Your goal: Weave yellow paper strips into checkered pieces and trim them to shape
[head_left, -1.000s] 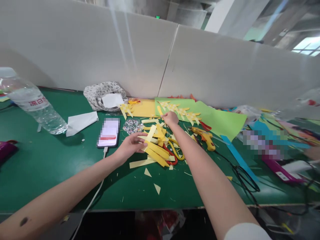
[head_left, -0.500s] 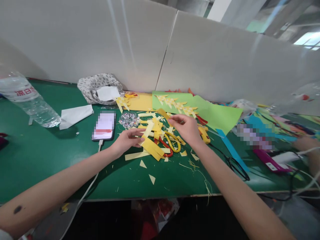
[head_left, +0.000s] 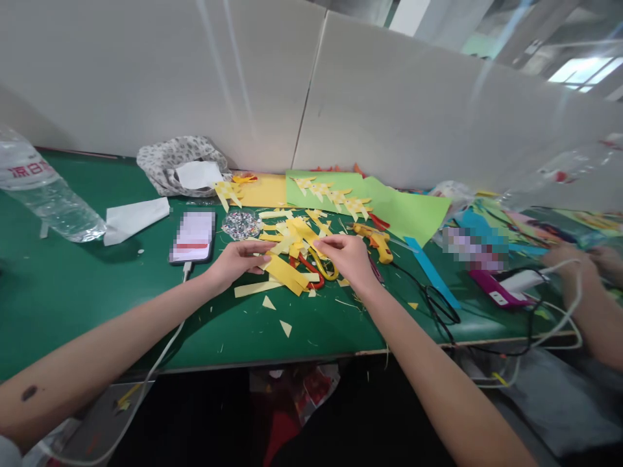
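Observation:
Yellow and pale-yellow paper strips (head_left: pixel 287 272), crossed over one another, are pinched in my left hand (head_left: pixel 239 263). My right hand (head_left: pixel 348 258) has its thumb and finger closed on the end of a darker yellow paper strip (head_left: pixel 302 228), which reaches over the strips at my left hand. Below the hands, partly covered by paper, lie scissors with red and yellow handles (head_left: pixel 331 272). Loose yellow offcuts (head_left: pixel 286 328) are scattered around. Just behind my left fingers sits a round clear dish of small beads (head_left: pixel 242 225).
A yellow glue gun (head_left: pixel 380 245) with a black cord lies right of my right hand. Folded yellow paper pieces (head_left: pixel 331 193) rest on green sheets (head_left: pixel 413 211). A phone (head_left: pixel 193 237) and water bottle (head_left: pixel 53 188) are left. Another person's hands (head_left: pixel 579 272) are far right.
My right hand has brought its yellow strip down and left onto the strips at my left hand. My left hand keeps its grip. The whole view has shifted slightly.

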`<act>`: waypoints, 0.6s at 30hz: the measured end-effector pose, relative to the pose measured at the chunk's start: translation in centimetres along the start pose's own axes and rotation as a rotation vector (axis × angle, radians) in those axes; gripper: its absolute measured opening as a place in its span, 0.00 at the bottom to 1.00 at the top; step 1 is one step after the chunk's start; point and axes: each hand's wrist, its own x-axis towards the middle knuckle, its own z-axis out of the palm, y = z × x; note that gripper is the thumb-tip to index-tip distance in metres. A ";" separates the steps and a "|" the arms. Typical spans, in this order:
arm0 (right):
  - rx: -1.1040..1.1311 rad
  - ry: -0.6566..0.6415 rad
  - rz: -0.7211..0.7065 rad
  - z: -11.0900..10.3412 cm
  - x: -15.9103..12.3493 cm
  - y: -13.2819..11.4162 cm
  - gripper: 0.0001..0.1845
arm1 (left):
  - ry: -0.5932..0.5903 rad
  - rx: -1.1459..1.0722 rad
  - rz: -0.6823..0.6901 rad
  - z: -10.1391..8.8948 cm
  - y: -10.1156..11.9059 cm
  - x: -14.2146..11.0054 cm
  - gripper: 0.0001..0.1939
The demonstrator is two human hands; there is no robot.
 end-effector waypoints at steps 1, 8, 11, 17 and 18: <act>0.003 0.004 -0.007 0.0 0.0 0.1 0.11 | 0.003 0.006 -0.002 0.0 0.1 0.0 0.18; -0.061 0.073 -0.142 0.0 -0.5 -0.3 0.11 | -0.015 0.015 -0.017 -0.1 0.2 0.0 0.23; -0.133 0.098 -0.184 0.3 -0.9 -0.5 0.10 | -0.017 0.030 -0.018 -0.1 0.2 0.0 0.22; -0.236 0.111 -0.152 0.6 -0.9 -0.3 0.09 | -0.004 0.012 -0.012 0.1 0.3 0.0 0.18; -0.245 0.114 -0.135 0.6 -0.8 -0.2 0.10 | -0.005 0.006 -0.009 0.1 0.3 0.0 0.18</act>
